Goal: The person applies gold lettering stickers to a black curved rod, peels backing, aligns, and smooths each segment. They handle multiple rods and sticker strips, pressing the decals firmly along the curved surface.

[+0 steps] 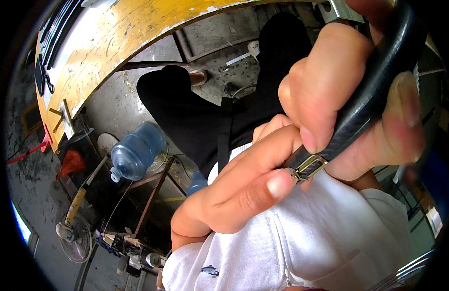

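A thick, curved black strap (367, 97) with a glossy, leather-like surface runs slantwise from the upper right, close to the camera. At its lower end sits a gold-coloured metal fitting like a buckle (313, 165). My left hand (234, 194) pinches this end, its thumb beside the metal and its fingers behind. Higher up, my right hand (326, 72) is closed on the strap, with fingers on one side and the thumb side on the other. My fingers hide part of the strap, and its upper end runs behind the fingertips at the top edge.
A worn yellow tabletop (118, 29) curves across the upper left, with a metal clamp-like piece (64, 119) at its edge. On the left are a blue water bottle (137, 150), a fan (76, 237) and a cluttered low stand (137, 257). My black-trousered legs (185, 111) extend under the table.
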Demonstrator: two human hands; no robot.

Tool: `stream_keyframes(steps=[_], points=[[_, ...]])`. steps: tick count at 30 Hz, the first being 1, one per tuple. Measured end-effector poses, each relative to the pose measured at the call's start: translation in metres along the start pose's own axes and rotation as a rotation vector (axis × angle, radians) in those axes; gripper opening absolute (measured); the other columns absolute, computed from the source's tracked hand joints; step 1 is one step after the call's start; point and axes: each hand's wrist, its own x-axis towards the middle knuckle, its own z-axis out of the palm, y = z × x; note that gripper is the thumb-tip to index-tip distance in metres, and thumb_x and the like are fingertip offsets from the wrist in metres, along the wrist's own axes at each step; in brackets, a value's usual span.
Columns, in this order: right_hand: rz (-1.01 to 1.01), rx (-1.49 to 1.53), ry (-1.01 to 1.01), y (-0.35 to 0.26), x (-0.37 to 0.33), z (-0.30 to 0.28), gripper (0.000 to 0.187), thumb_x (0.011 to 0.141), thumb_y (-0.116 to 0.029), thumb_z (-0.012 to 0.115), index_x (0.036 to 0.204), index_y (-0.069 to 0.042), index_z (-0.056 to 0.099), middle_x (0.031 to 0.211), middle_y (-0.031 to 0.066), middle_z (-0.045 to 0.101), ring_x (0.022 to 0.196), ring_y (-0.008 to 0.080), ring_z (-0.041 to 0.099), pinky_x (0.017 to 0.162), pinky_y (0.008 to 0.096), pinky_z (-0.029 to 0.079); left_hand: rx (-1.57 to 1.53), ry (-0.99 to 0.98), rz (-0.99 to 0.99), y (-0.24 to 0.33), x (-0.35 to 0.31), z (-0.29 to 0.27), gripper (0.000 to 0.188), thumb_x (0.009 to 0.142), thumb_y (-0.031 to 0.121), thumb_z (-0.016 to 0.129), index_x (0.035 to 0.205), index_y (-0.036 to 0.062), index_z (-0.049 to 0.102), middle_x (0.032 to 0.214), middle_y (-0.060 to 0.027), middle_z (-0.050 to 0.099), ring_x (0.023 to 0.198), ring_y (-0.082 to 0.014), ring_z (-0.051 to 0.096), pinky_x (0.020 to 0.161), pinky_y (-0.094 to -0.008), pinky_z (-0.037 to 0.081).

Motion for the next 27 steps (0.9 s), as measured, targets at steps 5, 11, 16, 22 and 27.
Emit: stream_keyframes(steps=[5,11,16,22,27], points=[[0.004,-0.011,-0.022,-0.005,0.003,-0.011,0.062,0.096,-0.038,0.046,0.139,-0.001,0.021,0.062,0.0069,0.051,0.039,0.0094,0.039,0.035,0.022,0.029,0.162,-0.112,0.06,0.004,0.007,-0.006,0.032,0.09,0.03,0.042,0.096,-0.0001,0.052,0.094,-0.0109,0.049,0.093,-0.0248,0.041,0.088,-0.0348,0.028],[0.004,-0.029,-0.05,-0.01,0.005,-0.012,0.062,0.096,-0.037,0.046,0.139,-0.001,0.021,0.062,0.0068,0.052,0.04,0.0095,0.039,0.035,0.0219,0.029,0.087,-0.108,-0.039,0.009,0.004,0.001,0.031,0.092,0.028,0.042,0.099,-0.0009,0.052,0.092,-0.0102,0.048,0.087,-0.0236,0.04,0.086,-0.0347,0.027],[0.014,-0.033,-0.075,-0.011,0.004,-0.01,0.061,0.096,-0.037,0.047,0.139,-0.001,0.022,0.062,0.0068,0.052,0.04,0.0095,0.039,0.035,0.0219,0.029,0.132,0.19,-0.151,0.007,0.008,0.02,0.055,0.077,0.058,0.053,0.07,0.0031,0.053,0.074,-0.0076,0.049,0.072,-0.0169,0.044,0.068,-0.0265,0.03],[0.019,-0.05,-0.094,-0.021,0.004,-0.024,0.061,0.096,-0.037,0.047,0.138,-0.001,0.022,0.063,0.0067,0.052,0.04,0.0096,0.039,0.035,0.0219,0.029,0.112,-0.13,-0.027,0.007,0.006,0.003,0.029,0.095,0.026,0.042,0.099,-0.0018,0.052,0.089,-0.0084,0.048,0.085,-0.0223,0.041,0.082,-0.0349,0.025],[0.024,-0.06,-0.115,-0.024,0.004,-0.026,0.06,0.096,-0.036,0.047,0.138,-0.001,0.022,0.063,0.0066,0.052,0.041,0.0097,0.04,0.035,0.0219,0.029,0.146,-0.121,-0.028,0.009,0.007,0.005,0.027,0.094,0.025,0.043,0.095,-0.001,0.053,0.087,-0.009,0.048,0.085,-0.0228,0.042,0.081,-0.0354,0.025]])
